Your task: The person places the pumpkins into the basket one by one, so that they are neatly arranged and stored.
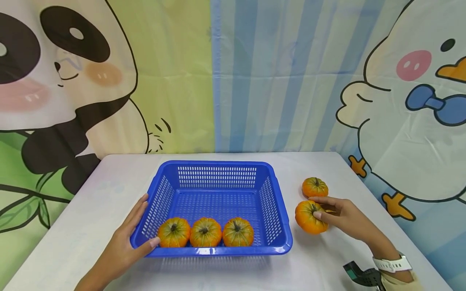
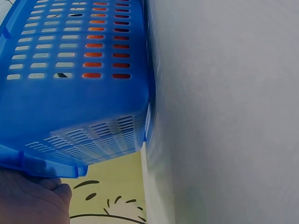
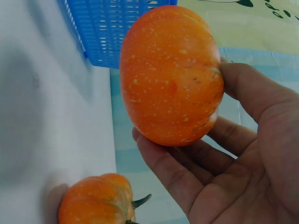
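A blue plastic basket [image 1: 218, 251] with slotted walls sits on the white table. Three small orange pumpkins [image 1: 205, 232] lie in a row along its near side. My left hand [image 1: 125, 242] holds the basket's left front corner, its thumb on the front rim and its fingers along the left side. To the right of the basket, my right hand [image 1: 338, 216] grips another small pumpkin [image 3: 170, 77] between thumb and fingers, raised off the table in the right wrist view. Just behind it, one more pumpkin [image 1: 315, 187] with a curved green stem rests on the tabletop.
The white table [image 1: 123, 173] reaches back to printed curtains, one with a panda [image 1: 73, 81], one with a white bird [image 1: 407, 153]. My right wrist wears a white watch band [image 1: 392, 263] and a dark strapped device [image 1: 364, 277].
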Motion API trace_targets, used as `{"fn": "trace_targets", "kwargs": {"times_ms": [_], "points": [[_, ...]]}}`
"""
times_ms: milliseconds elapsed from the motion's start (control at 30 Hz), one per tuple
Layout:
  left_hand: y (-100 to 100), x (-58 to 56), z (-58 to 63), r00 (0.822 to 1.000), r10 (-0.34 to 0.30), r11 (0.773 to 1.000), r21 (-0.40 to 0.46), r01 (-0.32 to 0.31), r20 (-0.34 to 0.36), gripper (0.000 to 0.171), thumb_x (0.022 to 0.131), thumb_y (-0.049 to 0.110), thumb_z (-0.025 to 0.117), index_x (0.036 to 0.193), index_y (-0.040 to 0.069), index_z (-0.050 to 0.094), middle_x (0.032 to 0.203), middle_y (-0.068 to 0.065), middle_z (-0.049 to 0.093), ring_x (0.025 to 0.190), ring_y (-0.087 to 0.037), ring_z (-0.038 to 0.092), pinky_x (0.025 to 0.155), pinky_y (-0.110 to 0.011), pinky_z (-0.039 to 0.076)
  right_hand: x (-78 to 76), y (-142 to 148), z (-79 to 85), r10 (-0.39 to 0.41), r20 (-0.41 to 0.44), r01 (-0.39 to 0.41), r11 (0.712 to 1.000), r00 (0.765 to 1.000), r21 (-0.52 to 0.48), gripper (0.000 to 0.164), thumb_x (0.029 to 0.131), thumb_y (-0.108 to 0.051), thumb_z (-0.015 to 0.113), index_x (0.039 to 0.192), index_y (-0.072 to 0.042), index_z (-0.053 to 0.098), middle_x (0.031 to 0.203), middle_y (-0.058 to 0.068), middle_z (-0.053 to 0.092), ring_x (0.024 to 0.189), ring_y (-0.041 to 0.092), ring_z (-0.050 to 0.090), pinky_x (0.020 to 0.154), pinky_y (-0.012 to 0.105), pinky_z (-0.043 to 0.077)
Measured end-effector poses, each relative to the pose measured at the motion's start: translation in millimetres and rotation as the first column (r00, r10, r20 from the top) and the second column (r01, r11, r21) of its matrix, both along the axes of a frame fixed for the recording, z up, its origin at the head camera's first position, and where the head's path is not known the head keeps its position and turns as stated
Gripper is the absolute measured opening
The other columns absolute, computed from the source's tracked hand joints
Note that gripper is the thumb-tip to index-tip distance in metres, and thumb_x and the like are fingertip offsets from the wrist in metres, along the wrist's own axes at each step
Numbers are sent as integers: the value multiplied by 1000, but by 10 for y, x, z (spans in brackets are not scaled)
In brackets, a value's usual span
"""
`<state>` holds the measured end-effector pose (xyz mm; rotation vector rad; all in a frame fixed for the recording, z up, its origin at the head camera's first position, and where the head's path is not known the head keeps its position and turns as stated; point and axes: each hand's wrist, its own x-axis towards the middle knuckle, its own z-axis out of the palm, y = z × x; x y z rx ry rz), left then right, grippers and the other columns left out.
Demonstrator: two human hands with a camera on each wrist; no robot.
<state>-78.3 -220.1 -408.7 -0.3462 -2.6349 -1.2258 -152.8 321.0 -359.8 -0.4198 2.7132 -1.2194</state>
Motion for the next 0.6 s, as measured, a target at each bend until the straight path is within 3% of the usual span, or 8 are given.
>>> {"fn": "trace_targets", "kwargs": {"times_ms": [233,367,467,567,600], "points": [[10,-12,-7,1000,-11,1000,14,11,0,90,86,26,72,156,12,17,162,6,8,146,-34,12,102,-70,22,-42,-20,124,18,-50,-20,999,999,-37,45,94,-21,66,133,0,57,122,20,61,100,30,64,78,29,57],[6,-9,9,1000,-5,1000,-1,5,-7,90,86,26,72,156,12,18,162,4,9,146,-33,13,104,-65,23,-77,-93,200,38,-96,-42,998,995,-43,43,94,-20,66,132,-1,59,124,22,60,103,36,64,77,29,57],[1,-11,18,1000,-2,1000,-2,2,-12,90,85,26,72,156,13,18,162,4,10,146,-32,14,112,-50,23,-106,-167,246,53,-125,-58,998,991,-33,43,93,-20,67,131,-3,60,125,20,60,106,37,63,79,29,57],[0,-7,22,1000,-4,1000,2,4,-13,90,85,26,72,156,12,19,162,5,10,146,-33,14,111,-51,24,-138,-251,278,81,-139,-87,996,987,-35,42,93,-21,68,131,-5,61,125,16,60,110,35,61,83,30,55],[-1,-7,20,1000,0,1000,-1,0,-7,90,85,26,72,156,13,19,162,6,9,146,-32,15,113,-43,24,-148,-280,287,91,-144,-97,995,985,-33,42,92,-21,68,131,-5,61,125,15,61,110,34,61,85,30,55]]}}
